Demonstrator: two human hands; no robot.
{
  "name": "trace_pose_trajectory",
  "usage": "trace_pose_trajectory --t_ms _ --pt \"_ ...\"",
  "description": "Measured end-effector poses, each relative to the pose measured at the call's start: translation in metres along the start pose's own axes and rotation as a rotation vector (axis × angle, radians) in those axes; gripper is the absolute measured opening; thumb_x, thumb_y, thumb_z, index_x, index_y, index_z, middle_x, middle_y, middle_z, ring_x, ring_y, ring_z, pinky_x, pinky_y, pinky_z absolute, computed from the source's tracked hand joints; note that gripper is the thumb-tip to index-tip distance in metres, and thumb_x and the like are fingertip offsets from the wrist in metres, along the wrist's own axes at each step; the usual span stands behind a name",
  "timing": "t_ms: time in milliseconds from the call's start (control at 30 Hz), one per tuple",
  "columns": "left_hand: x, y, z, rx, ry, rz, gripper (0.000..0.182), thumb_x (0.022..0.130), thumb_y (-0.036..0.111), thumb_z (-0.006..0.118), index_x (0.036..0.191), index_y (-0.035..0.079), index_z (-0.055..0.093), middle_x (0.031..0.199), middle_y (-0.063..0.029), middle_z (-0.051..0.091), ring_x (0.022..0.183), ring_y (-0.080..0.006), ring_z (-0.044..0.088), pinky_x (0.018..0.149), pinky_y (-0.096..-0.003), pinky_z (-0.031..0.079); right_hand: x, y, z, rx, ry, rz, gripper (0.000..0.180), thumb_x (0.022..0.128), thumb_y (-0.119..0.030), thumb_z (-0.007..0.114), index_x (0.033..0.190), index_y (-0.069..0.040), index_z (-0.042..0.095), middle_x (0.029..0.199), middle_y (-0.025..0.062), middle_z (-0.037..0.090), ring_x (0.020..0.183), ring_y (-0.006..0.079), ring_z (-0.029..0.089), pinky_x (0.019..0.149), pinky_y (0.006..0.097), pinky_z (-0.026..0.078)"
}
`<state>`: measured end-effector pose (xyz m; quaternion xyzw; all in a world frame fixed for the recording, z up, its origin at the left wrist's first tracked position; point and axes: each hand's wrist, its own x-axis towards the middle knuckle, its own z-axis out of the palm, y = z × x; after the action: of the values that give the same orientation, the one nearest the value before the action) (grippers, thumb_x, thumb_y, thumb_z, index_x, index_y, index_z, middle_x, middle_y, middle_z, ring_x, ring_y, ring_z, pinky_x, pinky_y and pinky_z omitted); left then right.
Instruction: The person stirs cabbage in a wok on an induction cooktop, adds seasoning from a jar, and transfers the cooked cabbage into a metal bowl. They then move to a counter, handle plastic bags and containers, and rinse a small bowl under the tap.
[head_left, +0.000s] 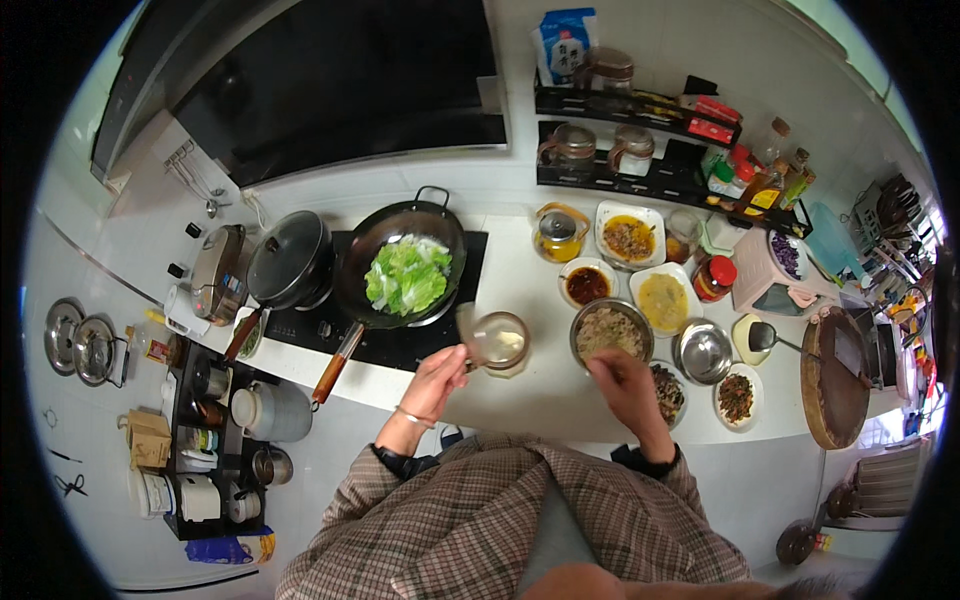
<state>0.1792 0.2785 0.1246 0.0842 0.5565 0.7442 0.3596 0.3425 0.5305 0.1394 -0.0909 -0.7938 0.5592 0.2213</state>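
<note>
My left hand (438, 381) is at the handle of a glass jar (501, 341) with pale contents, on the white counter's front part; a lid seems to be tilted up at its left side, blurred. My right hand (628, 386) is over the near rim of a steel bowl (613, 331) of minced food, its fingers bent together; whether they hold something is hidden. Green leaves (409, 276) lie in a wok (356, 247) on the black cooktop, left of the jar. A plate of pale yellow mash (664, 300) and a small bowl of dark red sauce (587, 284) stand behind the steel bowl.
A lidded pan (289, 259) stands left of the wok, whose wooden handle (330, 375) reaches past the counter edge. To the right are a steel bowl (703, 351), a red-lidded jar (714, 277), a plate of chopped food (735, 397) and a round chopping board (835, 379). Spice racks (637, 180) hang behind.
</note>
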Motion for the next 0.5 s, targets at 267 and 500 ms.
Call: trace_pose_trajectory --t_ms 267,500 --pt "-0.039 0.028 -0.093 0.334 0.064 0.329 0.010 0.094 0.008 0.054 0.094 0.000 0.060 0.086 0.0028 0.058 0.082 -0.0066 0.051 0.076 -0.0231 0.043 0.059 -0.062 0.149 -0.219 -0.182 -0.338 0.027 0.084 -0.019 0.070 0.109 -0.011 0.063 0.072 0.0095 0.060 0.061 0.0250 0.060 0.053 0.0339 0.047" --pt "-0.025 0.056 -0.156 0.794 0.041 0.737 0.016 0.086 0.005 0.061 0.074 0.000 0.051 0.068 -0.0071 0.043 0.064 -0.0229 0.041 0.060 -0.0320 0.033 0.070 -0.086 0.241 -0.667 -0.190 -0.293 0.034 0.081 -0.037 0.071 0.095 -0.007 0.065 0.064 0.0095 0.063 0.056 0.0280 0.063 0.050 0.0363 0.048"
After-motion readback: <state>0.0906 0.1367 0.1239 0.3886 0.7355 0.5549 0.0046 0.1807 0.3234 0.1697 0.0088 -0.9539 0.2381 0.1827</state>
